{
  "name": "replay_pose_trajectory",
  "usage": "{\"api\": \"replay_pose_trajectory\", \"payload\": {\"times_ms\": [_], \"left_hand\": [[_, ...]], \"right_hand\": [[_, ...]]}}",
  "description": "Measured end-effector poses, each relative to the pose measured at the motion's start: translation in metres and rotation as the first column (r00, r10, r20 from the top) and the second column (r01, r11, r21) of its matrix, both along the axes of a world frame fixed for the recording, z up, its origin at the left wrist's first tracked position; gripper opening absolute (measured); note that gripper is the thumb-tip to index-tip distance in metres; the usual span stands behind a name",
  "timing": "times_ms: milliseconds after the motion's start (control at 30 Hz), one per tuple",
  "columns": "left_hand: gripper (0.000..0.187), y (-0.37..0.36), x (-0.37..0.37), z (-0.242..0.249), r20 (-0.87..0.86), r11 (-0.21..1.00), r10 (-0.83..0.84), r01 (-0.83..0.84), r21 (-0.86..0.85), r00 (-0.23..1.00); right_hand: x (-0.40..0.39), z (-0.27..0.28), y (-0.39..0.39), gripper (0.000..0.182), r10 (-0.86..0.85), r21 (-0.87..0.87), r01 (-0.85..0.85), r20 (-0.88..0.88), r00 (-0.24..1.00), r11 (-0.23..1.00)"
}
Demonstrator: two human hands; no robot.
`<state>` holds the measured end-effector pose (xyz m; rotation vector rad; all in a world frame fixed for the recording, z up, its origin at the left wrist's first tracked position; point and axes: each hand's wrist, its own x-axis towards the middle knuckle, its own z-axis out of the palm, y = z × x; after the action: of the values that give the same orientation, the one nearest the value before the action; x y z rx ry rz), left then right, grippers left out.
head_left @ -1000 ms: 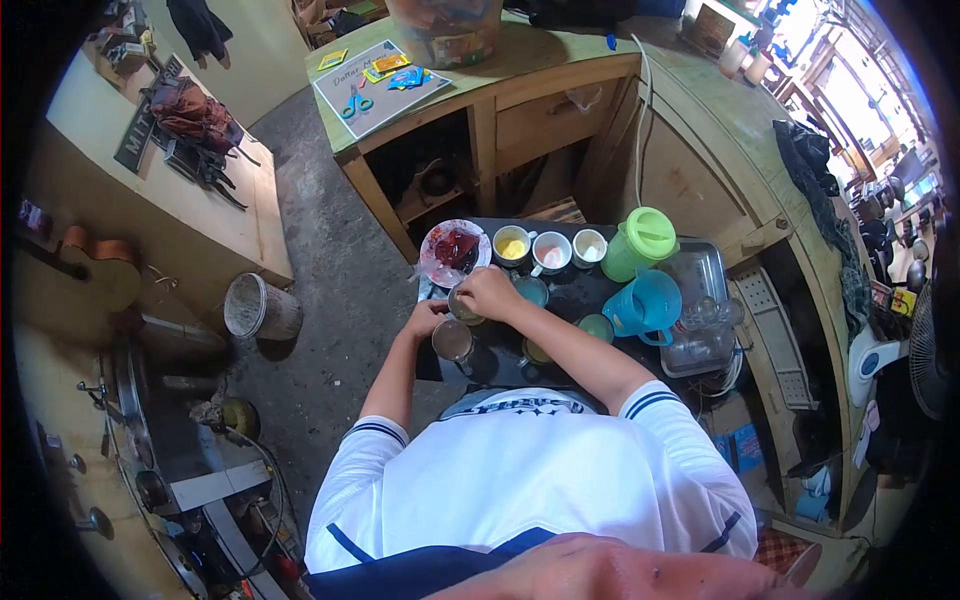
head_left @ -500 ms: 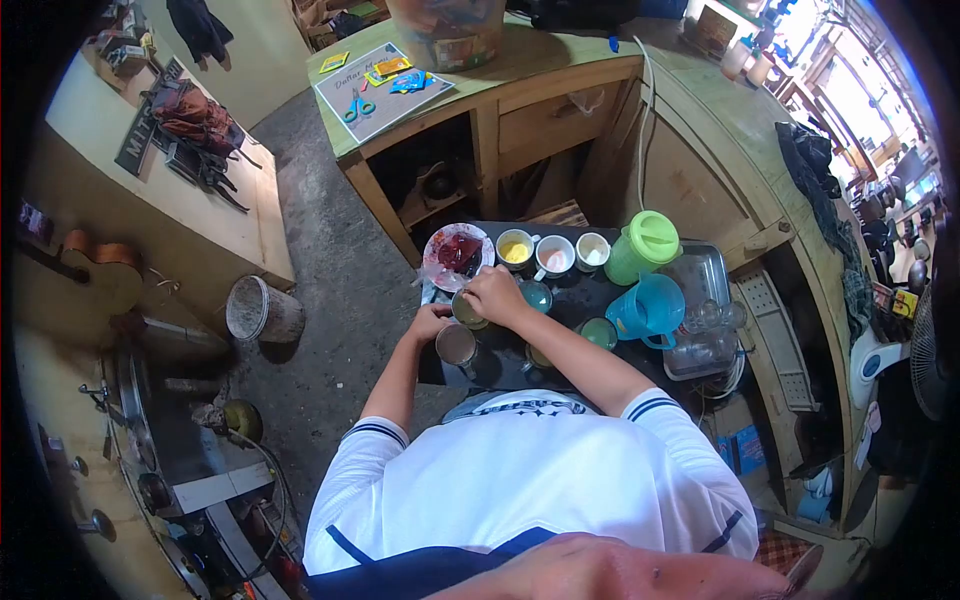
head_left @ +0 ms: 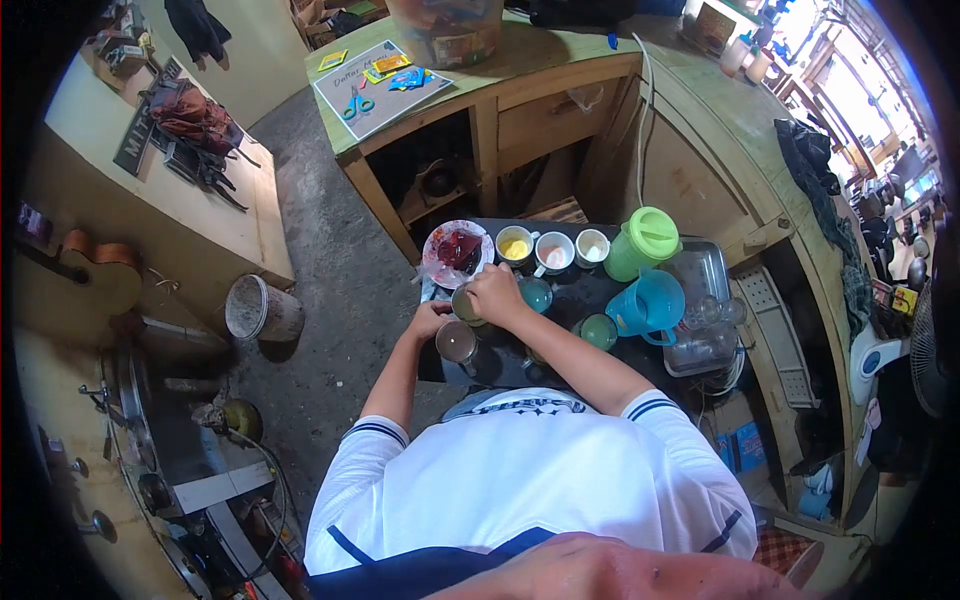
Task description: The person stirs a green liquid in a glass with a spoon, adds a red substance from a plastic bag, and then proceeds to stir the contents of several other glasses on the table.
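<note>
My right hand [head_left: 494, 297] is closed over the rim of a glass mug [head_left: 467, 309]; whatever its fingertips pinch is too small to name. Beside that mug my left hand [head_left: 430, 320] has its fingers curled against the left side. A mug of brown drink [head_left: 457, 342] stands just below. Behind my hands lies a patterned plate [head_left: 436, 238] with dark red jelly [head_left: 458, 250] and clear plastic. White cups with yellow [head_left: 514, 247], pink [head_left: 554, 254] and pale [head_left: 592, 249] contents stand in a row. Green drinks [head_left: 535, 294] [head_left: 598, 331] stand to the right.
A lidded green pitcher [head_left: 642, 245] and a blue pitcher [head_left: 645, 305] stand on the right, beside a metal tray [head_left: 700, 262] with glassware. The wooden counter [head_left: 560, 62] behind holds scissors [head_left: 358, 104] and sachets [head_left: 390, 65]. A white bucket [head_left: 262, 308] is on the floor at left.
My right hand has shifted very slightly over the glass mug. My left hand stays beside it, and the cups and pitchers have not moved.
</note>
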<state>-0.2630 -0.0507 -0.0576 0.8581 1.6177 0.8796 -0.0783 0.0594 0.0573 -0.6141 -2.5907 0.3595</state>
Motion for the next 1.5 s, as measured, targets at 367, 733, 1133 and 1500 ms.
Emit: {"api": "replay_pose_trajectory", "payload": {"times_ms": [367,733,1133,1500], "left_hand": [[0.046,0.001,0.001,0.013,0.025,0.998,-0.017,0.019,-0.064,1.0],[0.043,0.0,0.001,0.011,0.024,1.0,-0.021,0.022,-0.022,1.0],[0.043,0.001,-0.001,0.001,-0.025,1.0,-0.027,0.026,-0.013,0.999],[0.045,0.001,0.0,0.009,-0.02,0.999,-0.021,0.021,-0.025,1.0]], "right_hand": [[0.002,0.002,0.0,0.013,0.0,-0.12,-0.006,-0.056,0.998,0.993],[0.001,0.0,-0.002,0.013,0.032,-0.133,-0.02,0.088,0.996,0.991],[0.004,-0.002,-0.002,0.013,-0.016,-0.127,0.02,0.03,0.999,0.992],[0.006,0.008,-0.003,0.013,-0.021,-0.082,0.024,0.046,0.999,0.996]]}}
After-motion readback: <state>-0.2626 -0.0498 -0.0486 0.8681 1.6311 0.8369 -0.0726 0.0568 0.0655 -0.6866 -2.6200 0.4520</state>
